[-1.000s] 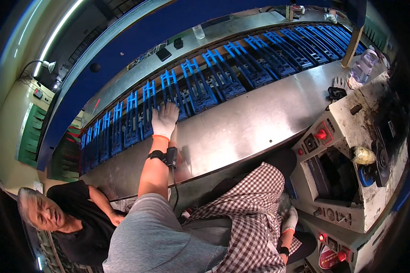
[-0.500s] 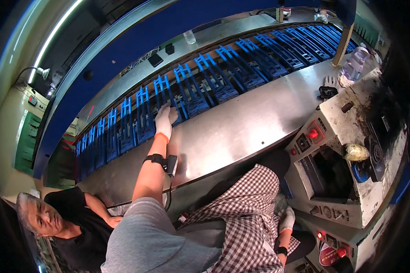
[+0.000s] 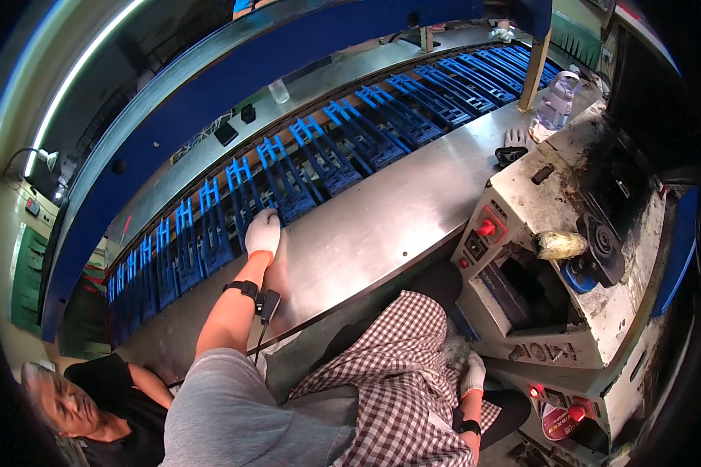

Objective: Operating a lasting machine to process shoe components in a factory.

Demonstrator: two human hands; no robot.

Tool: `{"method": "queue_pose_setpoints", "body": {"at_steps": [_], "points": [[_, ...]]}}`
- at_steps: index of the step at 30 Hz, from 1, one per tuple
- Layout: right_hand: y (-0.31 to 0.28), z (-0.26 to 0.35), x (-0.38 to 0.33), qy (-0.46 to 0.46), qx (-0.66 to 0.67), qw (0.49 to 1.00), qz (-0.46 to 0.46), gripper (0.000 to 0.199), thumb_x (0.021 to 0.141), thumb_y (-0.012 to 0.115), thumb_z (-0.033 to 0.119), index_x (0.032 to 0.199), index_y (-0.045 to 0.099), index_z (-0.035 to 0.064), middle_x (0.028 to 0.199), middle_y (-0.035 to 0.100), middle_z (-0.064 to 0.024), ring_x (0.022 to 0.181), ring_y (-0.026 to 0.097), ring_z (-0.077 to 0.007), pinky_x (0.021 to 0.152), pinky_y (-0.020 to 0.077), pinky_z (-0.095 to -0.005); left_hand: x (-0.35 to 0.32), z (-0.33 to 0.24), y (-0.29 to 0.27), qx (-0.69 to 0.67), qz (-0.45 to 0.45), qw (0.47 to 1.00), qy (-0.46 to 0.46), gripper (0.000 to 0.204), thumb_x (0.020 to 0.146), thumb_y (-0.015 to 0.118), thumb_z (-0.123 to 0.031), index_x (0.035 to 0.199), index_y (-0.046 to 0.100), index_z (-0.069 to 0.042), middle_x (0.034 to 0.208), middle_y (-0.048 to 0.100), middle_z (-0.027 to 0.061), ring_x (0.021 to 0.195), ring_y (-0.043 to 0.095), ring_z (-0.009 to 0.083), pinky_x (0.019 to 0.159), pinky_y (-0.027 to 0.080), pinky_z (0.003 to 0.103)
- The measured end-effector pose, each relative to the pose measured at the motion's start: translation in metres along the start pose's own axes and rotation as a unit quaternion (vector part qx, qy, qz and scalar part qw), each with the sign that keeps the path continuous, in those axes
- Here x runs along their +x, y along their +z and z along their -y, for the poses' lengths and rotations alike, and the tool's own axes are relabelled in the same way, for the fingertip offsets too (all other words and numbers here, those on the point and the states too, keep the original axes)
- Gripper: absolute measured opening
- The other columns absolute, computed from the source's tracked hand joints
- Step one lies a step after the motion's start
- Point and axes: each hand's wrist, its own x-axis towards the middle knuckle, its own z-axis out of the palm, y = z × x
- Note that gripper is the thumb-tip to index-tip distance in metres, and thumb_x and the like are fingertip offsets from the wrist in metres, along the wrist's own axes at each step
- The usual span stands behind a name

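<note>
My left hand, in a white glove with an orange cuff, reaches forward and rests at the near edge of a long row of blue plastic racks on a conveyor. It holds nothing I can make out; its fingers are curled down. A black band with a small device sits on that wrist. My right hand, also gloved in white, hangs low beside my checked apron near the machine's side, with nothing seen in it.
A steel worktable runs along the racks. A grey control machine with red buttons stands at right, a clear water bottle behind it. Another person in a black shirt sits at lower left. A blue beam spans overhead.
My left hand stays at the racks' near edge, fingers drawn from spread to curled. The view has shifted, so the racks and table sit differently in the picture.
</note>
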Motion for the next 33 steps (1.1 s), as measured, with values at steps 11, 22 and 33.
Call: {"method": "queue_pose_setpoints", "body": {"at_steps": [11,22,33], "points": [[-0.003,-0.002,0.003,-0.042,0.016,0.999,0.009,0.029,0.094,0.053,0.016,0.120,0.056,0.0040,0.093,0.063,-0.0078,0.070,0.063,-0.0223,0.063,0.0545,-0.0360,0.004,-0.001,0.005,-0.036,-0.019,0.999,0.008,0.036,0.088,0.050,-0.027,0.115,0.065,-0.008,0.114,0.066,0.0179,0.103,0.064,0.0346,0.091,0.049,0.041],[-0.002,0.002,-0.001,-0.001,-0.012,1.000,-0.003,0.032,0.095,0.054,0.022,0.125,0.056,0.0109,0.089,0.063,-0.0066,0.072,0.061,-0.0218,0.066,0.0529,-0.0362,0.064,0.041,-0.006,-0.478,-0.152,0.822,-0.269,0.056,0.088,0.059,-0.024,0.140,0.044,-0.009,0.101,0.062,0.0075,0.075,0.060,0.0172,0.061,0.048,0.031],[-0.004,-0.002,-0.001,-0.007,-0.011,1.000,0.009,0.032,0.095,0.053,0.019,0.125,0.055,0.0077,0.093,0.063,-0.0087,0.081,0.061,-0.0225,0.070,0.0541,-0.0382,0.069,-0.018,-0.065,-0.185,-0.343,0.917,-0.082,0.068,0.089,0.060,-0.035,0.143,0.037,0.001,0.144,0.043,0.0225,0.132,0.042,0.0351,0.109,0.033,0.041]]}}
